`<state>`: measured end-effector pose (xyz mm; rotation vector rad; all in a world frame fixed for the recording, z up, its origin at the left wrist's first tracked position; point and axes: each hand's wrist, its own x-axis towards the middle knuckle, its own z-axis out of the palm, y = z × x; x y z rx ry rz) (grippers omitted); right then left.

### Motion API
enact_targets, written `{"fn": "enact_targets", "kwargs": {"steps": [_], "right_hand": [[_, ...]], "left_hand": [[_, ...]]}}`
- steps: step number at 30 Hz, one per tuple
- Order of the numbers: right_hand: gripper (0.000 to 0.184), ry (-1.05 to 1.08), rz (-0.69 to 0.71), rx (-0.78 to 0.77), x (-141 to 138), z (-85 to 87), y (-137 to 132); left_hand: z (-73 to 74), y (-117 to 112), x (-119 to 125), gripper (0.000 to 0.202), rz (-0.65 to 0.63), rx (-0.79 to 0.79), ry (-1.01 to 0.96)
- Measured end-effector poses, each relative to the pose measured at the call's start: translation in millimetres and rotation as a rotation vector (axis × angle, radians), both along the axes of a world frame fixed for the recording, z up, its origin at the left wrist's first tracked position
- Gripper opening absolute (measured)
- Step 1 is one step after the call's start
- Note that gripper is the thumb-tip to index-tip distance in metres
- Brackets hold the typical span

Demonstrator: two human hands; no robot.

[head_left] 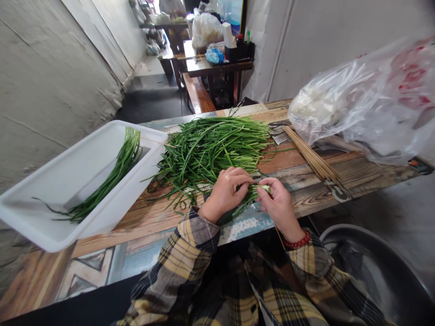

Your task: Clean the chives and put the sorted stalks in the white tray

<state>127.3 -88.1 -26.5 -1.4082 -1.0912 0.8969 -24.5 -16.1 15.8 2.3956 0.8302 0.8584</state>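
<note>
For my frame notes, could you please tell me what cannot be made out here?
- Head view: contents of the plastic bag, blurred by crinkled film, cut by the right edge.
- Head view: most of the chive bundle, covered by the left hand and right hand.
- Head view: the metal basin, cut by the bottom edge.
- Head view: things on the far table, too small.

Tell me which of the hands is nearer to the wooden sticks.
Right. The sticks lie just beyond the right hand, to its right; the left hand is farther left, across the held chives.
</note>
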Motion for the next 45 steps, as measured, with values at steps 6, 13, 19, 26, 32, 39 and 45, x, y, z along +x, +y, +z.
{"fn": "enact_targets", "kwargs": {"steps": [6,13,19,26,32,39,45], "right_hand": [[0.021,-0.122,0.046,0.001,-1,-0.8,-5],[0.019,-0.250,0.091,0.013,-1,1.0,-10],[0.020,-0.272,0.097,0.007,-3,-0.4,-8],[0.028,-0.177,0.021,-0.020,-2,0.1,-6],[0.029,-0.145,0.003,-0.020,-1,2.4,-6],[0.029,-0.148,0.032,-0.005,-1,2.9,-5],[0.031,-0.167,0.038,-0.012,-1,6.7,-5]], "left_hand": [[-8.0,10,-3,0.018,0.129,-0.015,-0.052],[-9.4,8,-6,0.009,0.151,0.091,0.276],[-7.0,6,-6,0.015,0.191,0.168,0.418],[-1.8,4,-4,0.006,0.231,0.073,0.161],[-7.8,3,0,0.011,0.057,-0.161,-0.059],[-6.0,1,4,0.012,0.046,-0.251,-0.178],[-7.0,1,5,0.011,0.054,-0.241,-0.217]]}}
